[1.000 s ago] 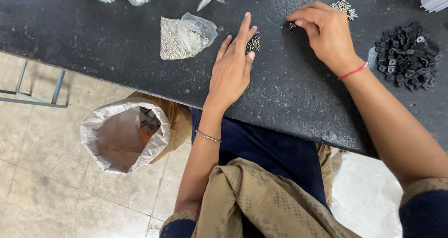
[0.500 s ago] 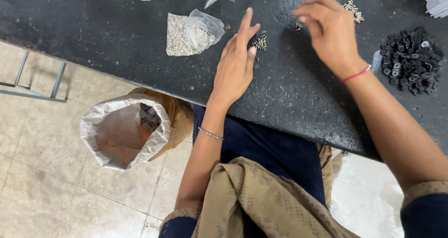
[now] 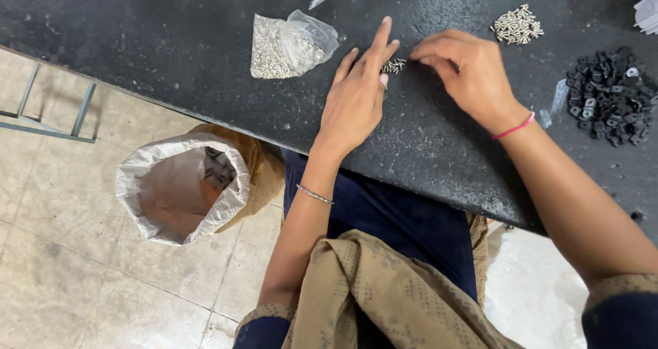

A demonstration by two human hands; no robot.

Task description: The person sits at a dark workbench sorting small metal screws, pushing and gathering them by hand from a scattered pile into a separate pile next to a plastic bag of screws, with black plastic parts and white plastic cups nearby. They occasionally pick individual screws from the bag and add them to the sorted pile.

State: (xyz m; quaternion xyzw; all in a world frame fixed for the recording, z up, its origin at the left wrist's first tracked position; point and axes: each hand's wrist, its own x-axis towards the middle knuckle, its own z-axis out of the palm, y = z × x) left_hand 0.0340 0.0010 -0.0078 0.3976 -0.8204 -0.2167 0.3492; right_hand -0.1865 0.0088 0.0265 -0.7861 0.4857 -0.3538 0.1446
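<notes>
A small cluster of silvery screws (image 3: 393,65) lies on the black counter (image 3: 171,41), directly between our two hands. Our left hand (image 3: 356,102) rests flat, its grip spread, the index fingertip just beside the cluster's left edge. Our right hand (image 3: 469,75) curls over from the other side, its grip drawn together at the fingertips just to the right of the cluster; we cannot tell whether a screw is pinched there.

Beyond the right hand's knuckles sits a second, larger pile of screws (image 3: 517,25), well apart from the first. Farther out past the right wrist, which wears one pink thread band (image 3: 514,126), lies one heap of small black parts (image 3: 610,95), too many to count.

To the left of the left hand, one open clear plastic bag of tiny metal pieces (image 3: 284,44) slumps on the counter. A single thin bangle (image 3: 315,195) circles the left forearm.

Below the counter edge, on the tiled floor (image 3: 62,267), stands one open sack (image 3: 185,191) with a white lining.
</notes>
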